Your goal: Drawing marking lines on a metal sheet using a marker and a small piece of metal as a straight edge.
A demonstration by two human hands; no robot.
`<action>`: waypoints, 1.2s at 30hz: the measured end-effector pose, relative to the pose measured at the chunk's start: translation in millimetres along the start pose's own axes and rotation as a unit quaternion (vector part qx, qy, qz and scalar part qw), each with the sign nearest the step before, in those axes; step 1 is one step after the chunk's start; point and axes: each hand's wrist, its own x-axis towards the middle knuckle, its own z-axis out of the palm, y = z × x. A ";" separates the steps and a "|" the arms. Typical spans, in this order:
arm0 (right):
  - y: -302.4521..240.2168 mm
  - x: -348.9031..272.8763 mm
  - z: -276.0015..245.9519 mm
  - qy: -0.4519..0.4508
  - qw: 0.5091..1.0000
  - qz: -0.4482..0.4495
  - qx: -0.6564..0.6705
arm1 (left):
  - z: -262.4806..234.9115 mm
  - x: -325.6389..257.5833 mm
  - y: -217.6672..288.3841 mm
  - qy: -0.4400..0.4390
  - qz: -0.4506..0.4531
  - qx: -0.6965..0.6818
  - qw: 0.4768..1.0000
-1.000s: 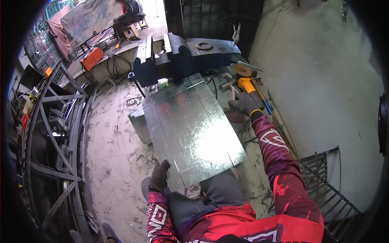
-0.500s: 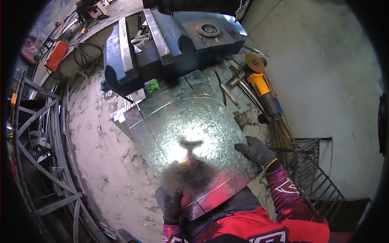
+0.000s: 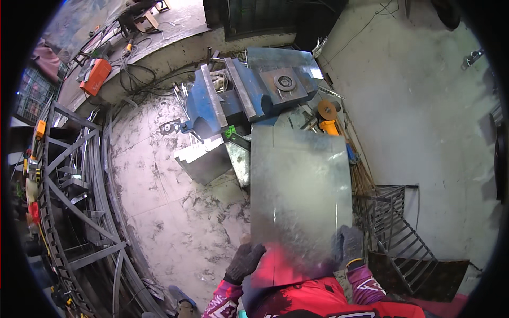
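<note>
A shiny grey metal sheet (image 3: 299, 185), roughly rectangular, is held in front of my body. My left hand (image 3: 244, 262), in a dark glove, grips its lower left edge. On the opposite edge, my right hand (image 3: 350, 245), gloved too, is closed round the lower right side, its fingers partly blurred. Red clothing shows mirrored in the near end of the sheet. Just beyond its far end stands a large blue bench vise (image 3: 238, 98) with two pale jaw bars.
An angle grinder (image 3: 328, 126) with an orange disc lies right of the vise. Another metal piece (image 3: 209, 164) sits below the vise. A steel frame rack (image 3: 79, 206) with long bars runs along the left. A ladder-like metal frame (image 3: 400, 228) rests at right. An orange case (image 3: 95, 77) is far left.
The sheet has turned so its long sides run nearly straight away from me, and it has shifted right. My left hand moved up and right. The view now takes in more beyond the vise.
</note>
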 end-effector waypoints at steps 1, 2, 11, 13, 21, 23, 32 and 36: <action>-7.1 11.0 -13.7 -0.001 1.000 -0.002 0.000 | -6.9 22.2 14.0 -0.095 -0.193 -0.133 0.968; -21.5 27.8 -28.2 -0.007 1.000 0.025 -0.005 | -12.3 35.0 23.8 -0.185 -0.372 -0.258 0.872; -85.2 145.2 -91.1 -0.031 0.967 -0.127 -0.218 | 45.7 54.7 49.0 -0.141 -0.158 -0.025 0.977; -65.4 164.1 -111.6 -0.021 0.979 -0.092 -0.183 | 82.5 67.6 35.9 -0.173 -0.294 -0.184 0.922; -64.1 210.3 -170.0 0.156 0.949 -0.199 -0.189 | 97.2 198.5 71.2 -0.014 -0.295 -0.228 0.928; -95.0 230.2 -147.2 0.215 0.951 -0.203 -0.088 | 94.7 219.9 65.4 0.017 -0.142 -0.020 0.990; -269.1 337.6 80.7 -0.103 0.920 -0.379 -0.005 | 3.2 207.3 -32.3 0.228 -0.272 0.252 0.900; -301.7 324.9 166.1 -0.249 0.921 -0.295 -0.047 | -11.2 175.1 -66.2 0.342 -0.444 0.052 0.826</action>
